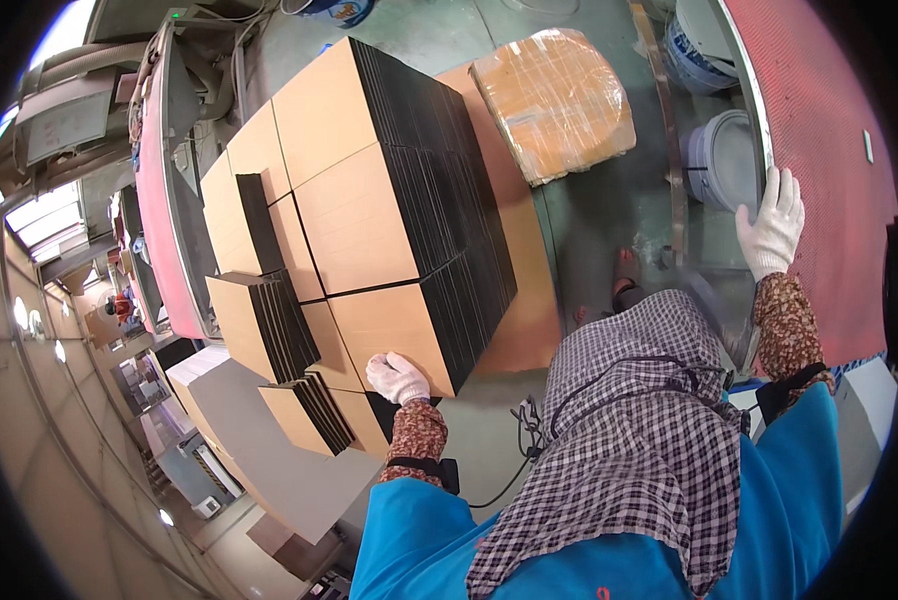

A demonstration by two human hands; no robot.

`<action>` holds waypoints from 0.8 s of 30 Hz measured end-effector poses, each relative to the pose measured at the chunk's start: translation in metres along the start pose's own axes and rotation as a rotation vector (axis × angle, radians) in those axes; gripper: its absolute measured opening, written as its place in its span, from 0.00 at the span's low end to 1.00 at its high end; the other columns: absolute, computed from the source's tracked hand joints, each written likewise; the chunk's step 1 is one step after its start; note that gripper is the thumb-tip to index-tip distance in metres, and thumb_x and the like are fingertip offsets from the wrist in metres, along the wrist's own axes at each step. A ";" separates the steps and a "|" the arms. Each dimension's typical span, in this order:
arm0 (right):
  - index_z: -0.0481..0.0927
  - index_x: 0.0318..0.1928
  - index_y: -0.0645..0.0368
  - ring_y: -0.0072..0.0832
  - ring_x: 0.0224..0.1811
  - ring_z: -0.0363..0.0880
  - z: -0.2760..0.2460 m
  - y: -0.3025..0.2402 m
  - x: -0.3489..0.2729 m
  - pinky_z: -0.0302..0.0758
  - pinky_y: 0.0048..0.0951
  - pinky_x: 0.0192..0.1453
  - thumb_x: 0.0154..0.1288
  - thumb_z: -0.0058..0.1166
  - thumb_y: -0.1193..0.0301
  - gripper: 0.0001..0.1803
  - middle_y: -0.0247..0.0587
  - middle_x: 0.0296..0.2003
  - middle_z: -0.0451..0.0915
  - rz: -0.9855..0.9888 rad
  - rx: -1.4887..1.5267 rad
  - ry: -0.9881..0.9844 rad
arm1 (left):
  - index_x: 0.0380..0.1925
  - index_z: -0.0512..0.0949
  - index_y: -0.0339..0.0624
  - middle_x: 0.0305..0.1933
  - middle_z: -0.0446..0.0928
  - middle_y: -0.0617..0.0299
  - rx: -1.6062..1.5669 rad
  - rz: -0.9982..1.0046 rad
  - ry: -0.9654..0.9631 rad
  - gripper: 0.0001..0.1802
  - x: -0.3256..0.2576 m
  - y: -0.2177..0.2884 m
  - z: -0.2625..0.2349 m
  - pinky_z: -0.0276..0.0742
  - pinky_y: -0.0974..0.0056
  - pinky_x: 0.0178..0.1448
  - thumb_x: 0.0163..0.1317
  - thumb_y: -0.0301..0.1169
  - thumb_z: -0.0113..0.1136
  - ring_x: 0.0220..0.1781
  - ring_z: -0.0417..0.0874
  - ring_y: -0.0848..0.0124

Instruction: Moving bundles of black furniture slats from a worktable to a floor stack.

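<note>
floor | board stacks | wrapped bundle | buckets

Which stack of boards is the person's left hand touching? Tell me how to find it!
Find the big block of tan boards with black edges in the middle. Follow its near edge down to the white-gloved left hand. The hand rests on the corner stack, which stands taller than the low stacks beside it.

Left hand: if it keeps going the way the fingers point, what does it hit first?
Probably nothing new: the left hand already rests on the tan top panel of the nearest stack of boards, fingers pointing up-left across it. Sliding on, it would likely meet the lower side stack; depth is unclear.
</note>
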State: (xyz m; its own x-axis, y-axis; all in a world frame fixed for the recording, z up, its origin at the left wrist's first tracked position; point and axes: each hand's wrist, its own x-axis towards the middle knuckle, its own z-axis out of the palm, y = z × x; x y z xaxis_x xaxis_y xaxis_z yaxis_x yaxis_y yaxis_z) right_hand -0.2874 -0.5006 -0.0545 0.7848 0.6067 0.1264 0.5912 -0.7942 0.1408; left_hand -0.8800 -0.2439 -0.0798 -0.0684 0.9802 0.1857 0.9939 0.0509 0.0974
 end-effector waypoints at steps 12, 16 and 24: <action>0.64 0.71 0.59 0.48 0.71 0.65 0.022 0.016 -0.001 0.65 0.46 0.73 0.59 0.65 0.61 0.41 0.52 0.68 0.67 -0.051 -0.007 0.194 | 0.39 0.75 0.29 0.40 0.77 0.43 -0.103 0.032 0.022 0.16 -0.002 -0.001 -0.003 0.71 0.50 0.57 0.69 0.36 0.52 0.46 0.77 0.49; 0.68 0.69 0.57 0.44 0.69 0.69 0.047 0.016 0.011 0.68 0.43 0.71 0.61 0.63 0.62 0.36 0.50 0.66 0.71 -0.045 -0.039 0.287 | 0.37 0.74 0.29 0.39 0.76 0.43 -0.185 0.128 0.035 0.16 0.005 -0.014 0.005 0.70 0.51 0.55 0.68 0.35 0.51 0.45 0.76 0.49; 0.83 0.45 0.54 0.45 0.44 0.82 0.119 -0.191 -0.069 0.78 0.41 0.51 0.68 0.57 0.61 0.13 0.49 0.40 0.84 -0.072 0.879 0.595 | 0.36 0.73 0.32 0.37 0.74 0.53 -0.329 0.127 0.016 0.12 0.012 -0.038 -0.002 0.70 0.57 0.53 0.72 0.32 0.50 0.41 0.73 0.63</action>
State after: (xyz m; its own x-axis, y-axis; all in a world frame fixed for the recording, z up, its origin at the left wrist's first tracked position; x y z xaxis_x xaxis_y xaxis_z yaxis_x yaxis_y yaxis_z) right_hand -0.4326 -0.3947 -0.2070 0.6662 0.3844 0.6390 0.7456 -0.3587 -0.5615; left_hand -0.9184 -0.2346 -0.0794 0.0501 0.9715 0.2318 0.9140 -0.1382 0.3815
